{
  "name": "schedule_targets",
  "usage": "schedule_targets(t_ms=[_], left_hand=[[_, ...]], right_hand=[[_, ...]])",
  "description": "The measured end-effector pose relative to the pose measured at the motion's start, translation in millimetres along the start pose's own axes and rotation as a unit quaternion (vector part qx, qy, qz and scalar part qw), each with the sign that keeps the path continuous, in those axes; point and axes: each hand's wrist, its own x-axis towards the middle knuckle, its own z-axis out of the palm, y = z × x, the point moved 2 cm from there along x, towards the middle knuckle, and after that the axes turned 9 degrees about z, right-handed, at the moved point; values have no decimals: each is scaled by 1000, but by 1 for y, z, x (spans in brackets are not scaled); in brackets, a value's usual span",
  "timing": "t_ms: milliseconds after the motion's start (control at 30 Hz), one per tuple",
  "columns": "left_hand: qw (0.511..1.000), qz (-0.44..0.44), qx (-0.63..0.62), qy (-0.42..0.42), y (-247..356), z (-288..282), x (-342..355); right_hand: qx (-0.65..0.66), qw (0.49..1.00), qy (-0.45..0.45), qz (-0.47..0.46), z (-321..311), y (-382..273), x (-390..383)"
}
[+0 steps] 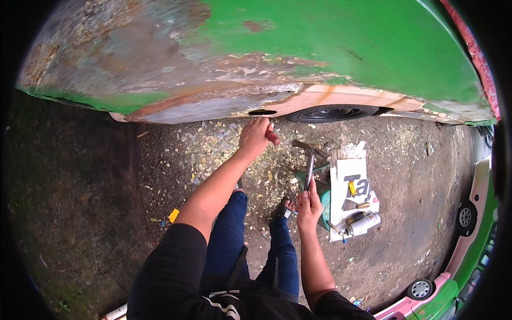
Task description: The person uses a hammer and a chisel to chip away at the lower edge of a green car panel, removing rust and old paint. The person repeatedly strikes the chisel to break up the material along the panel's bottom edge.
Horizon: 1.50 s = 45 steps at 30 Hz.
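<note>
My left hand [252, 137] is closed round a red-handled tool [273, 137], probably a chisel, held against the lower edge of a green vehicle body [373, 42] with rusty, scraped patches. Its tip is hidden near a dark hole [261, 113] in the panel. My right hand [308, 210] grips a hammer [310, 162] upright by its handle, the metal head below and right of the tool in my left hand, apart from it. A dark wheel [333, 113] shows just right of the hole.
Paint flakes [208, 149] litter the concrete. A printed white sheet [341, 162] at my right carries scrapers, a spray can [365, 222] and small tools, beside a green object [324, 205]. Another green-and-pink vehicle [461, 248] stands far right. A yellow scrap [174, 215] lies left of my legs.
</note>
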Motion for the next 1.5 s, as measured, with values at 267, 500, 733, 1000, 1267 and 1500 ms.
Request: schedule_targets(t_ms=[267,500,733,1000,1267,1500], left_hand=[[1000,-19,-10,-21,-2,0,4],[997,-69,-24,-25,3,-8,24],[998,-66,11,-17,8,0,26],[997,-65,27,-25,4,5,35],[997,-68,8,-42,1,8,25],[1000,-10,17,-17,-6,11,-2]], right_hand=[[2,996,30,-81,10,10,-5],[-77,995,37,-46,38,32,2],[-108,991,56,-57,41,14,36],[-106,993,44,-6,41,3,58],[88,994,55,-34,25,-14,45],[41,997,56,34,13,-3,23]])
